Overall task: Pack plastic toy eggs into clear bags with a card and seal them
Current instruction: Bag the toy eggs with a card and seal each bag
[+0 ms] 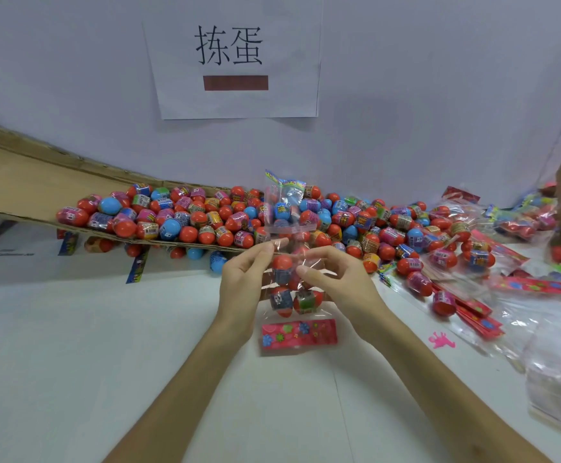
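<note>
Red-blue eggs (205, 218), pink flowered card (299, 333)

Eggs (188, 234): glossy plastic w/ printed film bands. Bag (297, 259): clear, shiny, crinkled film. Card (299, 333): printed paper. Tray (11, 192): matt brown cardboard. Table (105, 329): smooth, white, matt.

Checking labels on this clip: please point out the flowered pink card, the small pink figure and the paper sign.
flowered pink card (299, 334): head view, middle of its printed face.
small pink figure (442, 340): head view, its body.
paper sign (239, 103): head view, blank lower margin.
</note>
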Demonstrator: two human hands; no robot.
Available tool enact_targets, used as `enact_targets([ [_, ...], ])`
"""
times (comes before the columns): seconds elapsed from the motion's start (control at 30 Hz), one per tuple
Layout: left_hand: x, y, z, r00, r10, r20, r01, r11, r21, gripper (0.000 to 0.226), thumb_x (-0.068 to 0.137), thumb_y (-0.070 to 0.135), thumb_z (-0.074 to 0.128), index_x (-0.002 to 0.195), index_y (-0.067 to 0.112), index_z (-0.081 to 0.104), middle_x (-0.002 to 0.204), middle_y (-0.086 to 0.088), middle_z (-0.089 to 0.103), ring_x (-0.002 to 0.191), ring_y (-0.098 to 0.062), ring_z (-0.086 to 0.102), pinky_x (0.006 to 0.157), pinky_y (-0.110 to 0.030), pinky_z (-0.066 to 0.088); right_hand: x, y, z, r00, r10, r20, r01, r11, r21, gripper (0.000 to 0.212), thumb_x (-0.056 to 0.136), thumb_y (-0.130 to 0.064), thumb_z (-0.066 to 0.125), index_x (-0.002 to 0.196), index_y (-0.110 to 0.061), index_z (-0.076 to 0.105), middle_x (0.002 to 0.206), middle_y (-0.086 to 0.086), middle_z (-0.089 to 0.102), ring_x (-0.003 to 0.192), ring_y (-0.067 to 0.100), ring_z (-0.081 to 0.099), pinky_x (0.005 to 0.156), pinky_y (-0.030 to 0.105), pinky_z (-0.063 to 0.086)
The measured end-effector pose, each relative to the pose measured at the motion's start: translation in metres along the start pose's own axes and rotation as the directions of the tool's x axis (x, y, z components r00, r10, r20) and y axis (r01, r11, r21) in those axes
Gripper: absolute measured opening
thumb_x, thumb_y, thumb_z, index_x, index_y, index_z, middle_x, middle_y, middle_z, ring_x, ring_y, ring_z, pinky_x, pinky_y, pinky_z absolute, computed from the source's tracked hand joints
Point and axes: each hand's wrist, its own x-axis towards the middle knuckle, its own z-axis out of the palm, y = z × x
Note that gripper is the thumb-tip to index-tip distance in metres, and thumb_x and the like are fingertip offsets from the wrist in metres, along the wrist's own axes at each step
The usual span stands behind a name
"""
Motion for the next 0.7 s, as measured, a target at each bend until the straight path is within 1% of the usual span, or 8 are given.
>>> enact_targets([
  [0.07, -0.001, 0.001, 0.001, 1.000, 0.000, 0.011, 0.000, 1.000, -0.010, 0.029, 0.107, 0.027, 0.052, 0.101, 0.032, 0.080, 0.099, -0.005, 0.080, 0.092, -0.022, 0.077, 0.072, -0.036, 0.063, 0.000, 0.000, 0.000, 1.000, -0.008, -0.020, 0.008, 1.000, 0.030, 0.010, 0.088, -0.028, 0.079, 0.091, -0.036, 0.073, 0.082, -0.009, 0.073, 0.083, 0.011, 0.073, 0.066, 0.021, 0.055],
  [0.13, -0.002, 0.001, 0.002, 1.000, -0.005, 0.027, 0.005, 1.000, -0.012, 0.031, 0.108, 0.027, 0.051, 0.097, 0.033, 0.081, 0.098, -0.003, 0.080, 0.091, -0.023, 0.077, 0.069, -0.036, 0.062, 0.001, 0.000, -0.001, 0.999, -0.010, -0.032, 0.011, 0.999, 0.045, 0.012, 0.087, -0.026, 0.080, 0.086, -0.036, 0.073, 0.078, -0.007, 0.071, 0.080, 0.014, 0.074, 0.063, 0.020, 0.054],
  [0.23, -0.002, 0.000, 0.002, 0.998, -0.004, 0.067, 0.006, 1.000, -0.025, 0.022, 0.104, 0.031, 0.057, 0.113, 0.029, 0.077, 0.108, -0.004, 0.079, 0.098, -0.026, 0.076, 0.074, -0.038, 0.062, 0.000, 0.000, 0.000, 0.997, -0.039, -0.072, 0.043, 0.998, 0.049, 0.012, 0.086, -0.022, 0.081, 0.089, -0.029, 0.072, 0.082, -0.002, 0.071, 0.080, 0.020, 0.074, 0.063, 0.021, 0.055],
  [0.33, 0.000, 0.000, -0.001, 0.979, -0.083, 0.184, 0.099, 0.992, -0.082, 0.050, 0.087, 0.043, 0.072, 0.133, 0.024, 0.066, 0.123, -0.004, 0.074, 0.112, -0.024, 0.073, 0.086, -0.041, 0.060, 0.001, -0.002, -0.004, 0.985, -0.089, -0.151, 0.102, 0.992, 0.079, 0.012, 0.088, -0.019, 0.079, 0.094, -0.024, 0.070, 0.090, 0.006, 0.073, 0.085, 0.023, 0.073, 0.066, 0.024, 0.057],
  [0.4, 0.002, -0.001, -0.004, 0.953, -0.149, 0.265, 0.166, 0.985, -0.045, 0.057, 0.082, 0.038, 0.080, 0.134, 0.021, 0.063, 0.127, -0.007, 0.073, 0.115, -0.025, 0.071, 0.096, -0.044, 0.058, 0.002, -0.004, -0.009, 0.977, -0.110, -0.185, 0.127, 0.988, 0.084, 0.015, 0.089, -0.019, 0.078, 0.100, -0.023, 0.069, 0.095, 0.007, 0.073, 0.088, 0.021, 0.072, 0.071, 0.029, 0.059],
  [0.5, 0.001, -0.004, -0.004, 0.906, -0.169, 0.388, 0.176, 0.984, 0.017, 0.043, 0.086, 0.023, 0.078, 0.128, 0.018, 0.067, 0.118, -0.011, 0.076, 0.110, -0.027, 0.074, 0.090, -0.041, 0.061, 0.004, -0.006, -0.013, 0.971, -0.100, -0.218, 0.124, 0.987, 0.100, 0.020, 0.089, -0.020, 0.078, 0.104, -0.028, 0.068, 0.097, 0.000, 0.071, 0.088, 0.016, 0.071, 0.070, 0.025, 0.059],
  [0.6, 0.001, -0.007, -0.005, 0.908, -0.131, 0.399, 0.101, 0.990, 0.094, 0.033, 0.093, 0.012, 0.074, 0.125, 0.019, 0.069, 0.113, -0.007, 0.078, 0.107, -0.024, 0.075, 0.086, -0.037, 0.062, 0.005, -0.006, -0.012, 0.974, -0.086, -0.210, 0.109, 0.989, 0.101, 0.024, 0.090, -0.018, 0.076, 0.109, -0.029, 0.066, 0.099, -0.004, 0.072, 0.093, 0.015, 0.071, 0.071, 0.023, 0.058],
  [0.7, 0.002, -0.008, -0.005, 0.910, -0.114, 0.398, 0.041, 0.981, 0.188, 0.030, 0.092, 0.007, 0.074, 0.120, 0.017, 0.071, 0.108, -0.007, 0.079, 0.103, -0.024, 0.076, 0.090, -0.038, 0.062, 0.003, -0.010, -0.013, 0.990, -0.081, -0.115, 0.105, 0.970, 0.219, 0.036, 0.086, -0.021, 0.079, 0.119, -0.025, 0.064, 0.104, -0.005, 0.074, 0.097, 0.016, 0.072, 0.074, 0.026, 0.057],
])
